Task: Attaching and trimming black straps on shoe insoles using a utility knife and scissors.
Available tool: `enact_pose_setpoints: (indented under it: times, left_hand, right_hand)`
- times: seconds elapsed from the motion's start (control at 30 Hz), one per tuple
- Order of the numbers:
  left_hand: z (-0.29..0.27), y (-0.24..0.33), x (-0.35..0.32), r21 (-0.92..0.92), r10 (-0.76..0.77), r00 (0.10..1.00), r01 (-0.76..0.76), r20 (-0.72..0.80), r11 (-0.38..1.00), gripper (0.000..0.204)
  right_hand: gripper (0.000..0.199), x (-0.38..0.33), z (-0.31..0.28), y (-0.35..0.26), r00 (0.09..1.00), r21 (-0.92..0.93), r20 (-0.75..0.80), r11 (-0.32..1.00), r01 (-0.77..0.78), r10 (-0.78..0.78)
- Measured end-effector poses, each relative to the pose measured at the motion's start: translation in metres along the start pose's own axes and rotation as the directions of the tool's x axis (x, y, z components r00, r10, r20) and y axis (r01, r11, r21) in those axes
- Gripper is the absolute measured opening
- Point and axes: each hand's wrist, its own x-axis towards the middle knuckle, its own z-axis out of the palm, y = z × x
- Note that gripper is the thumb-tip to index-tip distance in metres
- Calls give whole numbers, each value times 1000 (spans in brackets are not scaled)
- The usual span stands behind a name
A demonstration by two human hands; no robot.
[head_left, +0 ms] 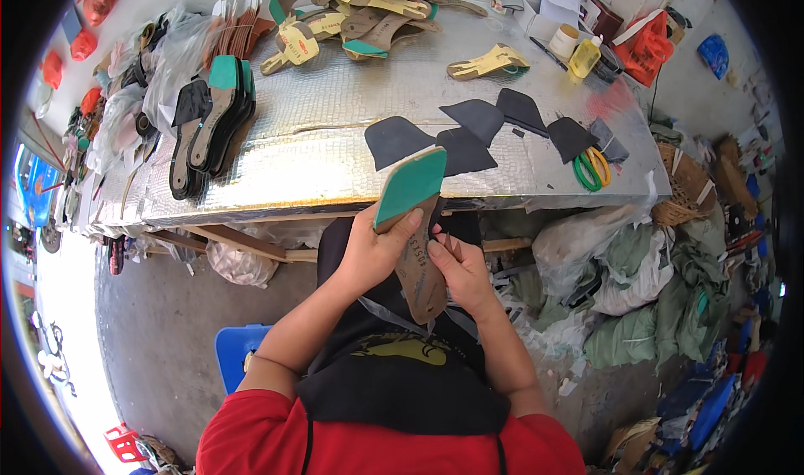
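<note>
A shoe insole board [416, 232], green at the toe and brown along the heel part, stands tilted in front of me over my lap. My left hand [374, 251] is shut around its green end from the left, thumb across the front. My right hand [459, 267] pinches the brown part at its right edge with the fingertips. Several dark cut pieces [469, 132] lie on the silver-covered table [318, 115] just beyond the insole.
A stack of dark and green insoles [209, 128] lies at the table's left, tan insoles [368, 15] at the back. Green-handled scissors [592, 169], a yellow glue bottle [584, 58] and boxes sit at the right. Bags and a basket [682, 186] crowd the floor on my right.
</note>
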Motion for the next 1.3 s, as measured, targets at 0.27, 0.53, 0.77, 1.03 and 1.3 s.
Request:
enact_pose_setpoints:
  times: [0.27,0.53,0.77,1.03,1.3]
  left_hand:
    - [1,-2,-14,-310,-250,957,286,150,907,47]
    - [-6,1,-9,-407,-102,991,56,-92,912,31]
    - [-8,11,-11,-392,-197,980,184,7,901,22]
    - [6,5,-23,-451,-289,952,303,102,839,17]
    - [12,-8,-27,-63,-149,976,160,160,985,13]
  right_hand:
    - [28,23,24,-6,970,-134,-184,982,135,-159]
    - [18,-3,22,13,941,-712,31,654,257,-337]
    - [28,16,0,-17,976,-414,-105,900,133,-193]
    - [19,37,22,-30,912,-389,-103,860,331,-397]
    - [16,32,5,-5,998,113,-46,993,-46,52]
